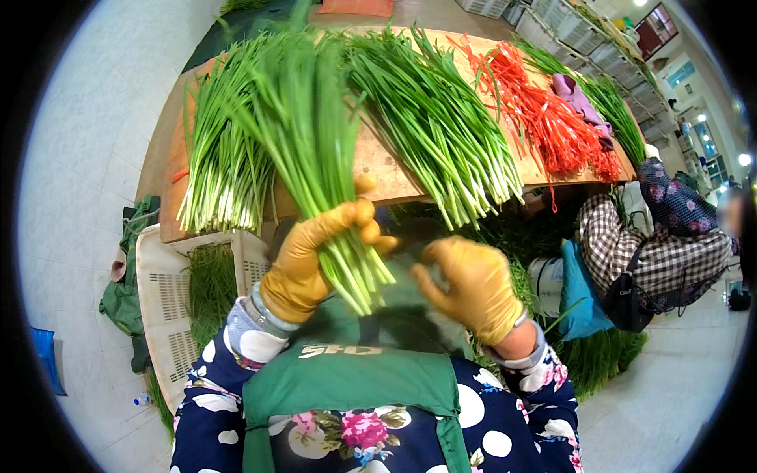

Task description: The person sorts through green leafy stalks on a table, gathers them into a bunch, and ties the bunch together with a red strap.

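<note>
My left hand (pixel 322 254), in a yellow rubber glove, grips a bunch of garlic chives (pixel 319 171) near its pale stem ends. The bunch stands over the wooden table (pixel 387 159), its leafy tops blurred by motion. To the right of the stem ends is my right hand (pixel 470 287), gloved alike and slightly blurred. Its fingers are curled with the thumb apart, and I see nothing in them. A pile of chives (pixel 227 142) lies on the table at the left. Another pile (pixel 434 124) rests right of the held bunch, stem ends overhanging the near edge.
Red plastic ties (pixel 544 112) and a purple cloth (pixel 579 106) lie on the table's right side. A white plastic crate (pixel 171 313) with greens stands at the left. A co-worker in a checked garment (pixel 668 254) sits at the right, near a white bucket (pixel 545 284).
</note>
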Available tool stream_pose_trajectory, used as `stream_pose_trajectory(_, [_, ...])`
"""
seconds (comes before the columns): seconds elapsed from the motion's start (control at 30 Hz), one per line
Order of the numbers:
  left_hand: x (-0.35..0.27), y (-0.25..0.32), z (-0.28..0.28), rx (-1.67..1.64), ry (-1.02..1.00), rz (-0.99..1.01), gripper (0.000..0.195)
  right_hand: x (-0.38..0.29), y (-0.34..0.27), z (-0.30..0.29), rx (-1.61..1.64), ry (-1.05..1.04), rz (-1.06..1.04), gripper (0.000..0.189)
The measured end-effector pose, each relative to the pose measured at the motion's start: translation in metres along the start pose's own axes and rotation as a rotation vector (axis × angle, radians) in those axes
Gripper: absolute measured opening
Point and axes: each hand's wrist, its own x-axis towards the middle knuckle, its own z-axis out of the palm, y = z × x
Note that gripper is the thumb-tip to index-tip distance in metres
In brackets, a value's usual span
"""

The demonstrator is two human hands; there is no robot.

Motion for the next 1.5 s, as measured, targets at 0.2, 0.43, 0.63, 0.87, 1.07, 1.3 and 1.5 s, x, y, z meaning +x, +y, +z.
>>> stream_pose_trajectory(0.2, [0.009, -0.02, -0.019, 0.05, 0.169, -0.08, 0.048, 0.03, 0.053, 0.028, -0.498, 0.079, 0.221, 0.024])
stream_pose_trajectory(0.43, [0.003, -0.023, -0.025, 0.243, 0.45, -0.132, 0.024, 0.028, 0.034, 0.008, -0.063, 0.101, 0.216, 0.024])
stream_pose_trajectory(0.63, [0.005, -0.039, -0.013, 0.254, 0.396, -0.124, 0.027, -0.015, 0.016, 0.057, 0.093, 0.222, 0.076, 0.01])
stream_pose_trajectory(0.87, [0.008, -0.045, -0.007, 0.4, 0.424, -0.098, 0.014, -0.01, 0.009, 0.053, 0.047, 0.22, 0.004, 0.016])
stream_pose_trajectory(1.07, [0.009, -0.048, -0.002, 0.448, 0.385, -0.102, 0.019, -0.04, 0.02, 0.065, -0.068, 0.296, 0.101, 0.018])
stream_pose_trajectory(1.3, [0.006, -0.047, -0.021, 0.519, 0.41, -0.039, 0.024, -0.147, 0.065, 0.029, -0.361, -0.157, 0.444, 0.022])
stream_pose_trajectory(1.5, [-0.01, -0.037, -0.053, 1.559, -0.132, 0.289, 0.042, -0.061, 0.03, 0.024, 0.398, -0.007, 0.555, 0.033])
